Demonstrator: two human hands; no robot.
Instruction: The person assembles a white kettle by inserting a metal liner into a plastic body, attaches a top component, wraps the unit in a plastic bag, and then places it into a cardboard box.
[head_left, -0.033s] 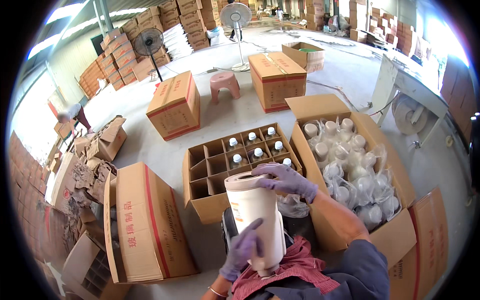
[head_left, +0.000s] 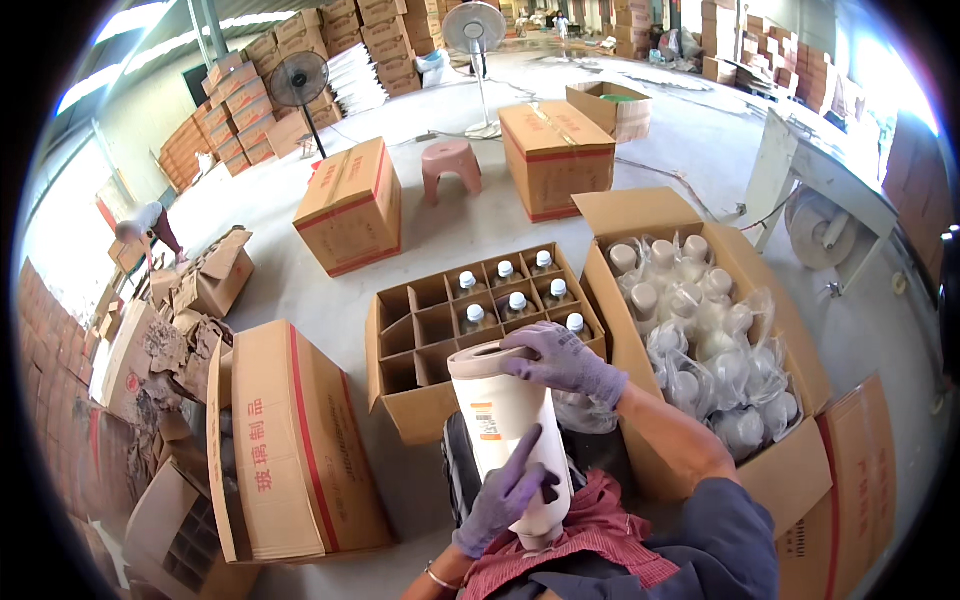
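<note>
A tall white thermos-like jug [head_left: 500,415] with a beige rim and an orange-marked label stands slightly tilted on my lap. My right hand [head_left: 567,362], in a purple-grey glove, grips the rim, which has a dark opening. My gloved left hand [head_left: 505,500] is against the jug's lower side, its index finger stretched upward and other fingers bent round it. Directly beyond is a divided carton [head_left: 410,425] with several pale-capped bottle-like pieces [head_left: 517,303] in its compartments. At the right, an open carton [head_left: 690,210] holds several white jugs [head_left: 660,255], many in clear plastic.
A large carton [head_left: 300,440] lies at the left beside torn cardboard [head_left: 190,345]. Farther off stand two closed cartons [head_left: 350,210] [head_left: 555,160], a pink stool [head_left: 450,168] and two fans [head_left: 473,30] [head_left: 298,80]. A person [head_left: 150,228] bends at the far left.
My left hand has shifted slightly up and right on the jug, uncovering more of the label. My right hand has moved slightly left along the rim.
</note>
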